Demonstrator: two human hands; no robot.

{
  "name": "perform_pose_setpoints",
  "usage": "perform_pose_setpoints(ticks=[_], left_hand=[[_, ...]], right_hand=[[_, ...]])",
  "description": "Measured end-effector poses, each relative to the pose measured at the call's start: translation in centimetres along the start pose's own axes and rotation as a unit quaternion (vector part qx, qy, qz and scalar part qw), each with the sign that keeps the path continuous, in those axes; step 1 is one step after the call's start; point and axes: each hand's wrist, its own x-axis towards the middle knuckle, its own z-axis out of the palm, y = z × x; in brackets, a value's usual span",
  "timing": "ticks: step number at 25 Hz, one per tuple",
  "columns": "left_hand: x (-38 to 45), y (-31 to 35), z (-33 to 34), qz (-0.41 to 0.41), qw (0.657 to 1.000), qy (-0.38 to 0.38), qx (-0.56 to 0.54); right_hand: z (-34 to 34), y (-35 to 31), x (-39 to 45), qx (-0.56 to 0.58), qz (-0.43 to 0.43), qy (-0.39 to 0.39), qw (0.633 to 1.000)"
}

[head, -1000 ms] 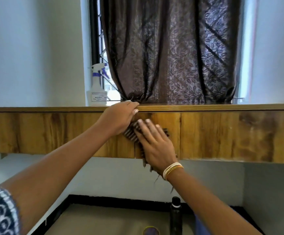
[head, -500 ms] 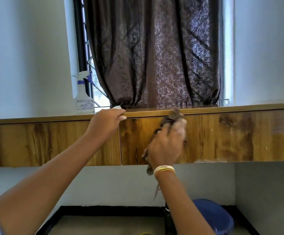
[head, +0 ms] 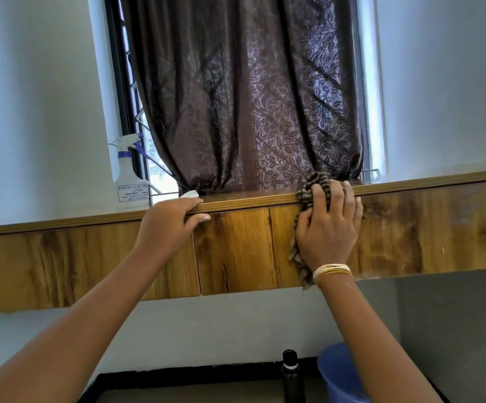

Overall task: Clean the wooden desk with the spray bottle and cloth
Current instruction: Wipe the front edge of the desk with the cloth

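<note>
Table: we face the wooden table [head: 236, 251] from low down, looking at its grained front panel and the thin top edge above it.
Left hand: our left hand [head: 167, 225] grips the top edge, the fingers [head: 183, 202] curled over onto the surface and the thumb pressed against the front just under the lip.
Right hand: our right hand [head: 327, 228] lies flat over the cloth, its fingers reaching up past the top edge and bent over it, holding the cloth against the wood.
Cloth: the striped cloth [head: 313, 184] is bunched on the table's edge under our right fingers, with a loose end hanging down the front panel beside the wrist.
Spray bottle: the white spray bottle [head: 131, 175] stands upright on the table at the back left, against the wall, well apart from both hands.
Behind: a dark patterned curtain [head: 250, 97] hangs down to the table top.
Below: a dark bottle [head: 291, 376] and a blue bucket [head: 337, 373] stand on the floor.
</note>
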Motion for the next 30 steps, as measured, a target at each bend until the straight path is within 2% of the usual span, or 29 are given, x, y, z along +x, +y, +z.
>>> perform_pose_setpoints(ticks=[2,5,7,12,17,19,20,24,27,30], left_hand=[[0.0,0.2,-0.1,-0.005,1.0,0.012,-0.013],[0.0,0.3,0.3,-0.01,0.999,0.039,-0.022],[-0.2,0.3,0.9,-0.004,0.998,0.053,-0.02],[-0.3,-0.4,1.1,0.014,0.997,0.061,-0.053],[-0.3,-1.1,1.0,0.018,0.994,0.057,-0.095],[-0.5,-1.1,1.3,0.017,0.992,0.064,-0.11],[-0.4,-1.2,1.4,0.011,0.991,0.068,-0.112],[-0.4,-0.7,1.9,-0.006,0.994,0.069,-0.089],[-0.4,-1.1,2.2,-0.011,0.994,0.069,-0.084],[-0.5,-1.3,3.0,0.022,0.993,0.086,-0.082]], right_hand=[[-0.1,-2.9,-0.1,0.011,0.002,-0.002,1.0],[0.6,-9.1,-2.3,0.045,-0.142,-0.027,0.989],[1.2,-11.8,-3.3,0.06,-0.191,-0.026,0.979],[1.6,-11.3,-2.7,0.082,-0.154,0.014,0.985],[1.3,-6.9,-1.8,0.042,-0.004,0.034,0.999],[0.9,-7.7,-1.9,0.018,0.027,0.035,0.999],[0.8,-9.2,-2.0,0.013,0.014,0.029,0.999],[1.2,-14.1,-4.3,0.012,-0.146,-0.004,0.989],[1.5,-13.9,-4.0,0.006,-0.149,0.006,0.989],[2.0,-14.0,-4.1,0.003,-0.126,0.031,0.992]])
